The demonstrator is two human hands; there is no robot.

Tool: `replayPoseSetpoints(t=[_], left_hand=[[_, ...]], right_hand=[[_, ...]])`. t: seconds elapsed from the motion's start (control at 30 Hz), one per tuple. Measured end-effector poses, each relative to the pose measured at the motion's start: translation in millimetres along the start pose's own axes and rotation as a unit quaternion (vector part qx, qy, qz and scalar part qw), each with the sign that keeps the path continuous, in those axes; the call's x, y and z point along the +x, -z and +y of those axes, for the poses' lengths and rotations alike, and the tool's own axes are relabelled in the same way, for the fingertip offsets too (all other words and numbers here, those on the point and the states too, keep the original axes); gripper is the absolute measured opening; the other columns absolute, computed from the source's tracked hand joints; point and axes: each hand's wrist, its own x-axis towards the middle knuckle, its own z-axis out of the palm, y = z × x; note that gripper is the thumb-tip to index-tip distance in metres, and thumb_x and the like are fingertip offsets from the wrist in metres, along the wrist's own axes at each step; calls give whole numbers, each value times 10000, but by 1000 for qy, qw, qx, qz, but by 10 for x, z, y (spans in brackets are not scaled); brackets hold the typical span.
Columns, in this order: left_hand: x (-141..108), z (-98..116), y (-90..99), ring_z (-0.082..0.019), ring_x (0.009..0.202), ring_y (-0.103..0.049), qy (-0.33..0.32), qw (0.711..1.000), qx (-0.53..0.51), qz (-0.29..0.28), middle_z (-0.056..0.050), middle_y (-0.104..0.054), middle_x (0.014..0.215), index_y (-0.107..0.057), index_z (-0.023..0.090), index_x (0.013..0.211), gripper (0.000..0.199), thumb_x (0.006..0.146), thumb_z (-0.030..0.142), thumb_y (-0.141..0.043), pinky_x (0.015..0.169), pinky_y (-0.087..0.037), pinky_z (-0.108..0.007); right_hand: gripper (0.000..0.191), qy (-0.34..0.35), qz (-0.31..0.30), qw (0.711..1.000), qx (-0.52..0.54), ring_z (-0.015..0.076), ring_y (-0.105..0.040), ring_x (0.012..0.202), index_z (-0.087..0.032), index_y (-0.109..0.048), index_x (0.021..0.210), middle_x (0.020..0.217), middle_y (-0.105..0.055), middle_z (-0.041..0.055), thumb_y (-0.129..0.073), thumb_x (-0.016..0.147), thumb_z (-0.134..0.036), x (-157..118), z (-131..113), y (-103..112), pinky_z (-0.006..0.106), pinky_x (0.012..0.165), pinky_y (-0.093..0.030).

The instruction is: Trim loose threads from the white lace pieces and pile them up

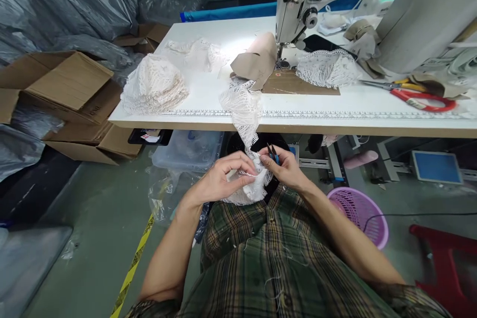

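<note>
A strip of white lace (244, 107) hangs over the front edge of the sewing table and gathers in my lap. My left hand (231, 175) pinches the gathered lace between thumb and fingers. On the other side of the lace is my right hand (285, 166), with small blue thread snips (274, 155) held in it, their dark blades pointing up and away. Its thumb and fingertips also touch the lace edge. The upper end of the strip lies near a piece of brown paper (253, 62), left of the sewing machine's needle area (281, 62).
A pile of white lace (154, 84) sits on the table's left, and more lace (328, 68) lies right of the needle. Red-handled scissors (423, 99) rest farther right. Cardboard boxes (70, 84) stand at left; a purple basket (378, 228) and red stool (439, 253) are at lower right.
</note>
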Motion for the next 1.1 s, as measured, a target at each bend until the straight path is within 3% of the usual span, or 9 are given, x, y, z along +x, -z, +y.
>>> replayPoseSetpoints(t=[0.1, 0.2, 0.3, 0.43, 0.63, 0.77, 0.87, 1.0, 1.1], left_hand=[[50, 61, 21, -233, 1163, -548, -38, 997, 25, 57, -114, -569, 1253, -688, 177, 813, 83, 845, 252, -675, 1032, -421, -410], [73, 11, 50, -253, 1242, -514, -22, 999, 3, 31, -113, -543, 1338, -669, 173, 823, 91, 851, 260, -670, 1070, -384, -434], [53, -78, 22, -220, 1035, -612, 17, 999, -43, 18, -107, -654, 1098, -639, 158, 828, 152, 854, 305, -664, 924, -471, -376], [-52, -165, -67, -126, 717, -572, 99, 990, -92, 43, -26, -617, 805, -584, 150, 869, 285, 822, 413, -684, 646, -461, -238], [-266, -301, -80, -103, 625, -554, 162, 972, -172, -7, -12, -627, 820, -486, 173, 1149, 448, 824, 405, -690, 562, -436, -208], [-270, -453, -46, -205, 961, -620, 129, 987, 12, 95, -93, -629, 1091, -564, 202, 1173, 372, 849, 356, -662, 770, -513, -300], [-179, -495, -58, -219, 1075, -600, 56, 978, 119, 162, -96, -607, 1180, -611, 211, 1121, 260, 878, 303, -624, 882, -504, -343], [98, -293, -55, -164, 889, -622, -61, 921, 210, 322, -66, -622, 1015, -616, 187, 1037, 155, 896, 249, -600, 787, -520, -295], [395, -40, 4, -174, 895, -611, -117, 882, 266, 371, -73, -614, 999, -611, 177, 1033, 171, 881, 253, -624, 774, -513, -291]], right_hand=[[274, 12, -43, 999, 16, 139, -533, 719, -184, -665, 933, 817, -635, 20, -622, 871, -447, -32, -50, -58, 272, 666, -416], [258, 5, -74, 996, 41, 133, -513, 707, -179, -667, 901, 780, -616, 8, -629, 872, -433, -78, -119, -78, 267, 673, -410], [290, -22, -100, 992, 76, 114, -473, 656, -173, -676, 893, 734, -579, -9, -598, 893, -452, -125, -189, -88, 248, 631, -385], [306, -49, -119, 987, 93, 101, -458, 638, -166, -669, 931, 751, -576, -14, -672, 836, -457, -199, -227, -131, 234, 605, -372], [338, -104, -67, 990, 64, 125, -513, 644, -165, -658, 913, 752, -606, 7, -670, 812, -488, -282, -31, -193, 247, 604, -424], [309, -41, 46, 995, -84, 198, -606, 804, -192, -681, 900, 886, -680, 62, -632, 824, -488, -159, 45, -142, 293, 697, -475], [360, -20, 121, 988, -91, 187, -614, 728, -187, -675, 943, 824, -687, 64, -567, 863, -521, 37, -22, -93, 281, 644, -476], [505, -24, 79, 996, -30, 128, -486, 507, -189, -596, 630, 532, -565, 14, -484, 885, -611, 269, -153, -144, 249, 508, -391], [526, -38, 68, 995, 63, 96, -392, 438, -190, -542, 587, 451, -480, -24, -557, 812, -664, 354, -220, -256, 238, 457, -319]])
